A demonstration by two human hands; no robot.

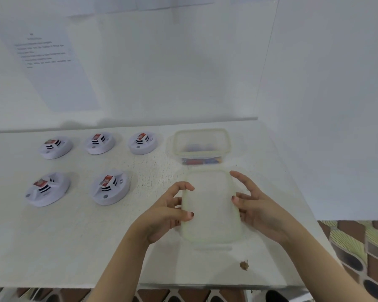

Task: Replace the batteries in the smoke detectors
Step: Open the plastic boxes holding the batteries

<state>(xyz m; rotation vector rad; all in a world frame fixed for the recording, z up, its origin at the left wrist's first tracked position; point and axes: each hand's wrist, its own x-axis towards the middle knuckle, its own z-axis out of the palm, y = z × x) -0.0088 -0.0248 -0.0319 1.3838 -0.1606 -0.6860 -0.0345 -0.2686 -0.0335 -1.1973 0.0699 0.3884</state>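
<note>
Several white round smoke detectors with red labels lie in two rows on the left of the white table, among them the nearest one (110,187) and one in the back row (142,143). At the back right stands an open translucent container (177,144) with batteries (202,161) in the bottom. Its translucent lid (210,205) lies flat just in front of it. My left hand (164,214) grips the lid's left edge with the thumb on top. My right hand (262,212) holds the right edge with its fingertips.
A printed paper sheet (50,68) hangs on the white wall behind the table. A small brown stain (244,265) marks the table (74,247) near its front edge. Patterned floor tiles (358,247) show past the table's right side.
</note>
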